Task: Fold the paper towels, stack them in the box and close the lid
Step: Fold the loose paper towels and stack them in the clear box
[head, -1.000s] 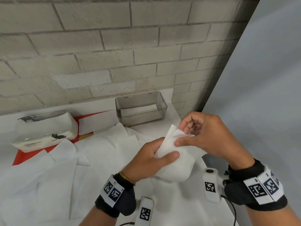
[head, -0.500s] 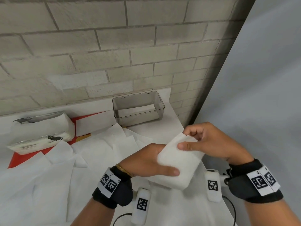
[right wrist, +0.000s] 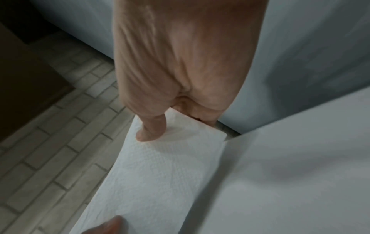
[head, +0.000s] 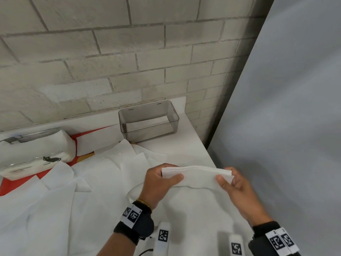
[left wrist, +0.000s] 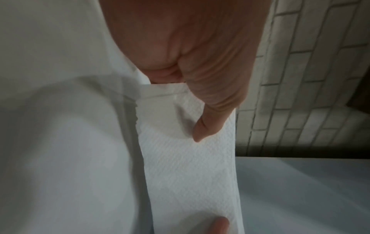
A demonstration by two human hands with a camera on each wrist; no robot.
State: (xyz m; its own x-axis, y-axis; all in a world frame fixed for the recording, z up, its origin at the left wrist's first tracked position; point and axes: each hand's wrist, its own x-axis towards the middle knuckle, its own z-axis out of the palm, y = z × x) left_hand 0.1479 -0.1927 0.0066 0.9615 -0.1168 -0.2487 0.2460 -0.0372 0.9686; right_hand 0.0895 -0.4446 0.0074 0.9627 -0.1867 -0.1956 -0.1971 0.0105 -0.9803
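Note:
A folded white paper towel (head: 198, 176) is stretched level between both hands above the table's right part. My left hand (head: 162, 179) pinches its left end, thumb on the near face. My right hand (head: 229, 180) pinches the right end the same way. The left wrist view shows the left thumb pressed on the towel (left wrist: 186, 166); the right wrist view shows the right thumb on the towel (right wrist: 160, 171). A clear grey box (head: 167, 108) stands open by the wall, with a folded towel (head: 147, 123) lying in it. No lid is in view.
Several unfolded paper towels (head: 60, 200) lie spread over the white table (head: 186, 146). A wrapped pack of towels (head: 31, 152) sits at the left on a red sheet (head: 5, 185). A brick wall stands behind, a grey panel (head: 286, 108) right of the table's edge.
The towel went from a loose half-fold held close in both hands to a narrow strip. My hands have moved apart to its two ends and lowered a little.

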